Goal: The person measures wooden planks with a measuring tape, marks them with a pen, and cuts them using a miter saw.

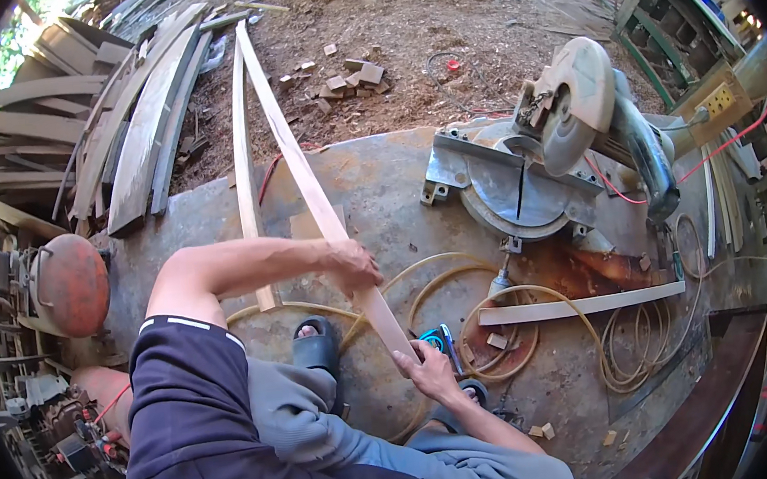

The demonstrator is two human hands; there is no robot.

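A long pale wooden board (290,147) slants from the far dirt ground toward my knees, its near end raised above the floor. My left hand (354,265) is wrapped over the board partway along. Close to the near end, my right hand (431,372) grips it, thumb on the upper side and fingers partly hidden. A second narrow board (245,160) lies to the left of it, passing under my left forearm. Beside my right hand, a blue and black tool (439,338) sits on the floor, partly covered.
A miter saw (545,141) stands at the right. Looped yellowish hose (536,289) crosses the floor near my sandals. A pale curved strip (584,305) lies below the saw. Stacked boards (152,132) and a rusty red tank (72,286) are at left; wood offcuts (354,78) lie beyond.
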